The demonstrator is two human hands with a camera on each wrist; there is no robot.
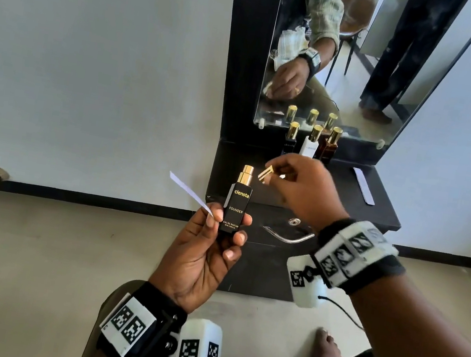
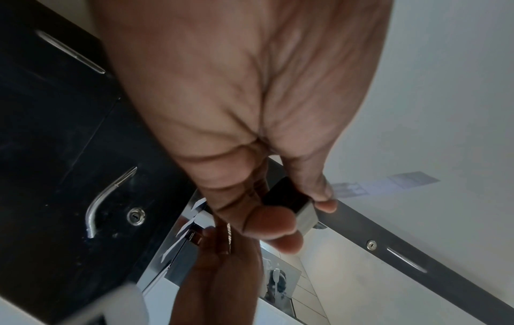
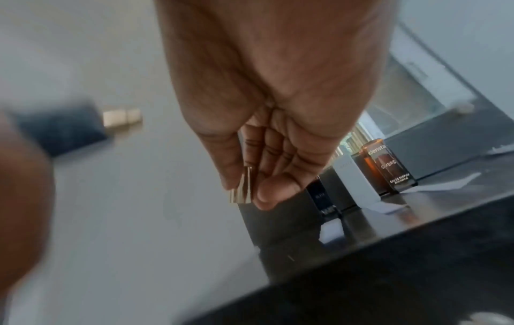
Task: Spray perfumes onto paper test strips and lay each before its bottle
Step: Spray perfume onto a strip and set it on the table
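My left hand [image 1: 210, 246] grips a black "FOUNDER" perfume bottle [image 1: 236, 206] upright, its gold spray nozzle bare, and pinches a white paper test strip [image 1: 191, 193] that sticks out to the upper left. In the left wrist view the bottle's base [image 2: 289, 200] shows between my thumb and fingers. My right hand [image 1: 304, 186] holds the gold cap [image 1: 266, 174] just right of the nozzle; in the right wrist view the cap [image 3: 243, 187] is pinched between thumb and fingertips. Three capped bottles stand before the mirror: black [image 1: 290, 139], white [image 1: 311, 142] and amber [image 1: 329, 145].
The bottles stand on a black dresser shelf [image 1: 332, 207] under a mirror [image 1: 357, 58]. Another paper strip [image 1: 364, 185] lies at the shelf's right. Below is a drawer with a metal handle [image 1: 288, 237] and a keyhole. My foot [image 1: 327, 349] rests on the floor.
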